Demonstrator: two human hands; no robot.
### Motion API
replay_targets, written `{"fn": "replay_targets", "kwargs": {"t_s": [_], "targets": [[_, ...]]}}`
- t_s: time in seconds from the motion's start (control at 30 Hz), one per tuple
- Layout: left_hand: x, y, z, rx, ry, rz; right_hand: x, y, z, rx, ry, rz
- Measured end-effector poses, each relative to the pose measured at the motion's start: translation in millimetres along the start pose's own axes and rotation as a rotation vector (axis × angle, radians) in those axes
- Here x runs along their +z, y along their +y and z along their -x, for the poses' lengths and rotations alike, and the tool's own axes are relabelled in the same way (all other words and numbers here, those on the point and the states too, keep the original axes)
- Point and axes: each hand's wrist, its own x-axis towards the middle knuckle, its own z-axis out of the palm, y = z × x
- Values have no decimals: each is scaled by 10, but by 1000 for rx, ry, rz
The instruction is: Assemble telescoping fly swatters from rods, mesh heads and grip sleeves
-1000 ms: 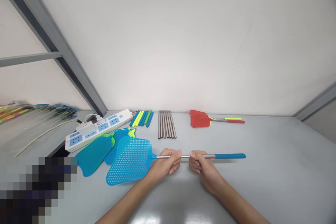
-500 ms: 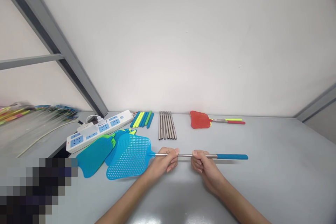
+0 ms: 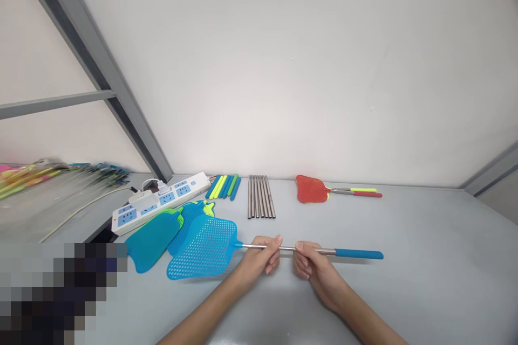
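A blue fly swatter (image 3: 214,241) with a thin metal rod and a blue grip is held level above the grey table. My left hand (image 3: 263,259) is closed round the rod near the perforated head. Just right of it, my right hand (image 3: 313,263) pinches the rod where the thin section meets the thicker one. The blue grip sticks out to the right, untouched. Behind the hands lies a row of several metal rods (image 3: 261,197). More loose swatter heads (image 3: 151,241), blue and green, lie overlapping at the left, partly hidden by the held head.
A white power strip (image 3: 162,202) with plugs and a cable stands at the left. Several coloured grips (image 3: 223,186) lie beside it. A red and a yellow swatter (image 3: 313,190) lie near the back wall. Wrapped items (image 3: 81,175) sit far left, by a metal frame.
The view has shifted slightly, moving the scene a little right and down. Both hands remain on the rod of the blue fly swatter, now tilted slightly; my left thumb is raised more.
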Motion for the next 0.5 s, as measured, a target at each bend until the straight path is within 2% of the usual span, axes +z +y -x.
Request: {"fn": "replay_targets", "kwargs": {"t_s": [0.17,0.37,0.5], "targets": [[85,-43,46,24,-109,-106,42,9,54,25,-103,65],[119,-67,67,8,-153,-27,71,37,74,51,-87,74],[156,-29,89,-17,-149,118,66,33,67,60,-68,73]]}}
